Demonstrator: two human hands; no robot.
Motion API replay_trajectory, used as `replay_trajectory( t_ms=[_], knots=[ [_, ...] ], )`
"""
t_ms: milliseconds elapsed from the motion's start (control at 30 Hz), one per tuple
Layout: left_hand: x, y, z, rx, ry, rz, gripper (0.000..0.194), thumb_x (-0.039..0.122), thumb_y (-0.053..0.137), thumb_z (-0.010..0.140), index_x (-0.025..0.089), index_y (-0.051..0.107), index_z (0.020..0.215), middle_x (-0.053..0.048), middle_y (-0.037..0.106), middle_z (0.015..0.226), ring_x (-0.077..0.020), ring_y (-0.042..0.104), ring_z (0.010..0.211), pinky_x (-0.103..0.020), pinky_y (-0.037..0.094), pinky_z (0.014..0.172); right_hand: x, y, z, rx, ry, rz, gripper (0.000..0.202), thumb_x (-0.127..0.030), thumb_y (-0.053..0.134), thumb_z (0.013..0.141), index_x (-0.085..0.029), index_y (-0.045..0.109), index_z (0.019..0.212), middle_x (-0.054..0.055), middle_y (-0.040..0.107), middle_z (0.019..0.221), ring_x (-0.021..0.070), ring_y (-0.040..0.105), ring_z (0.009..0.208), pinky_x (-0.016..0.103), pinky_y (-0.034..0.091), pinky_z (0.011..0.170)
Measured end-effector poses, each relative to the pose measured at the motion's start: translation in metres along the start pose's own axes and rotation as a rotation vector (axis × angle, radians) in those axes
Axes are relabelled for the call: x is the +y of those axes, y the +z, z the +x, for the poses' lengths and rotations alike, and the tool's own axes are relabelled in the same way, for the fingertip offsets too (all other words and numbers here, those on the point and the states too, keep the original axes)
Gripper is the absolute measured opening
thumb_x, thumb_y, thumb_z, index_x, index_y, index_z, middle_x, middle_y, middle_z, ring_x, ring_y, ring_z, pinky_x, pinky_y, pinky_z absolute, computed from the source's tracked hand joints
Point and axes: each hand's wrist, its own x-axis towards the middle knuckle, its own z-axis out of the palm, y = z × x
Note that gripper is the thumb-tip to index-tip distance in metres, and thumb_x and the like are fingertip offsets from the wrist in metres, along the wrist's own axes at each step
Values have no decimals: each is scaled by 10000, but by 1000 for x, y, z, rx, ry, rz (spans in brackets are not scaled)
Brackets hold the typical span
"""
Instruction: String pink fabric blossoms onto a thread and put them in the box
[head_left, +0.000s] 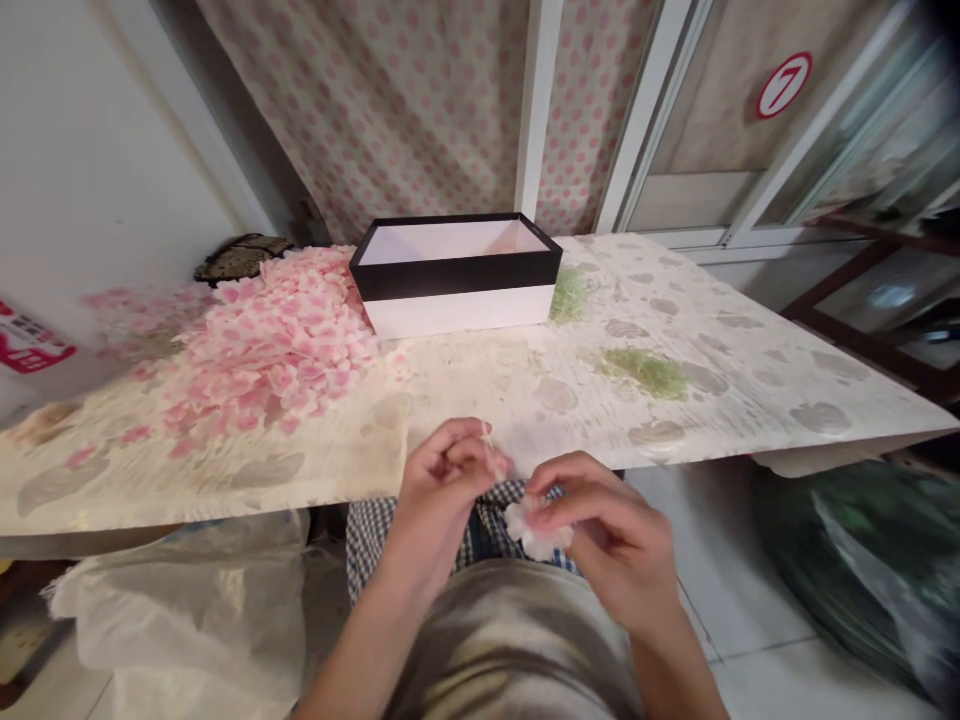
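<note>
Pinching a small pale flower [538, 530] in front of the lap, the right hand [611, 540] has thumb & fingers closed on it, just below the near table [750, 380] edge. Left hand [442, 480] sits just beside, fingers curled narrow, tips nipping a thin pale bit [491, 450] — can't tell if it's a stem or petal, too small & blurred. The two hands nearly touch at the fingertips, both held over a checked cloth [375, 530] on the lap, not resting on the table.

Table is covered w/ a cream sheet printed w/ grey leaf shapes. On its left half lies a big heap of pink petals [277, 340], spreading toward the wall. Behind centre stands an open box [457, 275], black rim band, white below, white inside; petal heap touches its left end. A green tuft [568, 295] lies against the box's right end, & a 2nd green tuft [649, 372] lies further right, well apart from the hands. Clear plastic bag [195, 600] under the table at left; dark green bag [847, 560] on the floor at right.
</note>
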Motion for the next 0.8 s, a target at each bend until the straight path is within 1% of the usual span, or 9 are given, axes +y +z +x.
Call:
replay_trajectory(
  t_ms=[100, 200, 333, 500, 600, 800],
  knots=[
    [-10, 4, -20, -10, -81, -149, 319, 206, 851, 614, 193, 663, 871, 49, 641, 584, -68, 599, 574, -154, 503, 592, -7, 8, -3, 8, -34, -48, 357, 55, 559, 789, -251, 707, 897, 21, 628, 1007, 142, 641, 865, 291, 516, 710],
    [-14, 6, -28, -7, -105, -180, 297, 184, 846, 623, 197, 656, 851, 54, 641, 577, -67, 593, 544, -153, 497, 557, -7, 11, -6, 0, -49, -51, 412, 87, 543, 770, -259, 701, 928, 14, 621, 1004, 145, 636, 872, 297, 518, 722],
    [-16, 7, -31, -4, -99, -184, 298, 181, 848, 615, 204, 656, 842, 60, 629, 557, -71, 586, 520, -157, 499, 535, -5, 11, -10, -35, -42, -22, 440, 103, 534, 749, -262, 698, 933, 15, 611, 1040, 154, 639, 872, 305, 524, 712],
    [-19, 5, -32, 10, -115, -201, 294, 185, 865, 591, 202, 657, 797, 48, 657, 592, -68, 602, 541, -136, 500, 529, -6, 10, -13, -18, -28, -65, 417, 92, 546, 765, -258, 682, 948, 7, 639, 1023, 153, 641, 898, 300, 529, 758],
    [-20, 2, -32, -12, -105, -209, 259, 168, 857, 601, 192, 644, 746, 47, 663, 587, -62, 598, 531, -127, 493, 519, -6, 10, -15, -30, -22, -96, 414, 90, 544, 761, -248, 667, 966, 13, 633, 1045, 159, 637, 923, 302, 530, 781],
    [-20, 0, -33, -41, -91, -175, 230, 144, 839, 625, 196, 643, 733, 47, 668, 596, -57, 593, 521, -118, 484, 513, -10, 7, -16, -68, -5, -135, 417, 86, 518, 756, -241, 651, 978, 18, 616, 1041, 164, 619, 945, 300, 529, 791]
  ],
)
